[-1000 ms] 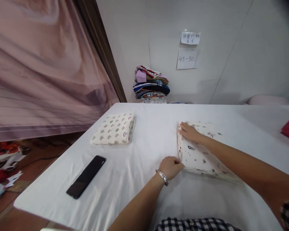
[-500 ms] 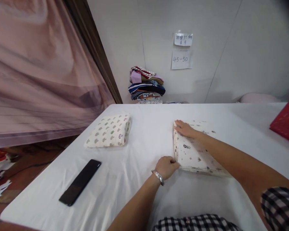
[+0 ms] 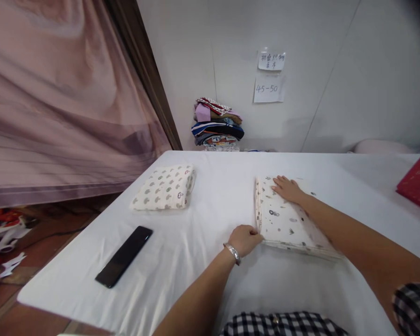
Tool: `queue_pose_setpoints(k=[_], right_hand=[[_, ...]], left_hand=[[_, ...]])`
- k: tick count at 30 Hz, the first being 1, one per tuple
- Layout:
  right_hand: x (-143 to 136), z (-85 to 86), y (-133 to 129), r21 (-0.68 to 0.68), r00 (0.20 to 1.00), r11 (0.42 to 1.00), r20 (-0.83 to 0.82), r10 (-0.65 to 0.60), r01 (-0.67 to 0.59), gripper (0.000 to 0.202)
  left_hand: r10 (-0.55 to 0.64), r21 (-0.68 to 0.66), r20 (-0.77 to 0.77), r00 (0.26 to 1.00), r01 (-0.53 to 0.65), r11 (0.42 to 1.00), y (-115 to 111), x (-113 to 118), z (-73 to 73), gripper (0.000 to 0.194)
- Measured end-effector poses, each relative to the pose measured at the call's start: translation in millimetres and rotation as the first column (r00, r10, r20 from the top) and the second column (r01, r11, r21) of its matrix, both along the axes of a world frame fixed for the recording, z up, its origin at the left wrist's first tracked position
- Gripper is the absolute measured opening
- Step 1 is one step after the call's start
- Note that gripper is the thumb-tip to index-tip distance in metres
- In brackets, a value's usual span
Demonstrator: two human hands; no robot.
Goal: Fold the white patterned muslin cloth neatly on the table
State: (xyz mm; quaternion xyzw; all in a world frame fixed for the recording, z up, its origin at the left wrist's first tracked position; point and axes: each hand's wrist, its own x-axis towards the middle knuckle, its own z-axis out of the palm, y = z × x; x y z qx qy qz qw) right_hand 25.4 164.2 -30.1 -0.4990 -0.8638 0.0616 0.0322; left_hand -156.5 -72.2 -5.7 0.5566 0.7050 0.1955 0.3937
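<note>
A folded white cloth with small dark prints (image 3: 280, 224) lies on the white-covered table (image 3: 217, 186), right of the middle. My right hand (image 3: 287, 189) rests flat on its upper part, fingers spread. At the cloth's near left corner, my left hand (image 3: 244, 240), with a silver bracelet at the wrist, pinches the edge. Layers of the fold show along the left and near sides. Another folded cloth, with grey mushroom prints (image 3: 164, 187), sits apart on the left of the table.
A black phone (image 3: 124, 256) lies near the table's left edge. Beyond the far edge stands a pile of folded fabrics (image 3: 219, 126). A red object (image 3: 418, 179) is at the far right. A pink curtain (image 3: 63, 102) hangs at the left.
My right hand has moved from the cloth's far left corner rightward onto its top. My left hand stays at the near corner. The view has shifted slightly.
</note>
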Motion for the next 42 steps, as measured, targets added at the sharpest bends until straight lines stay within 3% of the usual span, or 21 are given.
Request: queue_pose_setpoints(k=[4,6,8,10,13,16,20,23,25,29,32,36,42], right_hand=[[31,8.5,-3,0.075,0.986,0.987,-0.104,-0.133,0.141,0.054],[55,7.2,-11,0.02,0.942,0.964,-0.219,-0.253,0.264,0.056],[78,2.6,-23,-0.131,0.836,0.914,-0.37,-0.406,0.385,0.061],[97,-2.5,-40,-0.324,0.669,0.84,-0.508,-0.542,0.435,0.065],[114,-5.1,-68,-0.525,0.425,0.766,-0.637,-0.643,0.371,0.065],[121,0.9,-92,-0.645,0.299,0.702,-0.635,-0.712,0.302,0.067],[126,13.6,-113,-0.785,0.279,0.595,-0.54,-0.794,0.175,0.06],[127,21.0,-123,-0.876,0.315,0.482,-0.461,-0.83,-0.013,0.039],[124,24.8,-127,-0.901,0.355,0.428,-0.423,-0.834,-0.068,0.033],[115,29.1,-130,-0.9,0.401,0.429,-0.421,-0.814,-0.074,0.035],[115,29.3,-128,-0.887,0.372,0.459,-0.446,-0.814,-0.059,0.037],[129,26.7,-128,-0.888,0.318,0.458,-0.446,-0.836,-0.041,0.044],[148,20.9,-138,-0.905,0.332,0.424,-0.412,-0.848,-0.039,0.05]], left_hand=[[-0.004,0.003,0.002,1.0,0.004,1.0,1,0,-0.5,0.022],[-0.011,0.002,0.003,1.0,0.011,1.0,2,0,-1.0,0.022],[-0.016,-0.004,0.002,1.0,0.016,1.0,3,-1,-1.4,0.022],[-0.016,-0.014,0.009,1.0,0.016,1.0,3,-1,-1.5,0.022],[-0.02,-0.018,0.024,1.0,0.02,1.0,3,-1,-1.2,0.022],[-0.023,-0.009,0.03,0.999,0.023,1.0,3,-2,-0.3,0.024],[-0.024,-0.024,0.033,0.999,0.025,0.999,3,-2,1.3,0.024],[-0.02,-0.053,0.061,0.998,0.023,0.998,3,-3,0.6,0.025],[-0.022,-0.056,0.08,0.997,0.026,0.998,3,-3,-1.2,0.025],[-0.037,-0.041,0.075,0.996,0.04,0.998,4,-5,-3.9,0.025],[-0.038,-0.051,0.077,0.996,0.042,0.998,3,-5,-3.2,0.026],[-0.074,-0.007,0.062,0.995,0.074,0.997,1,-4,-1.9,0.037],[-0.066,0.002,0.083,0.994,0.066,0.998,2,-2,-4.3,0.044]])
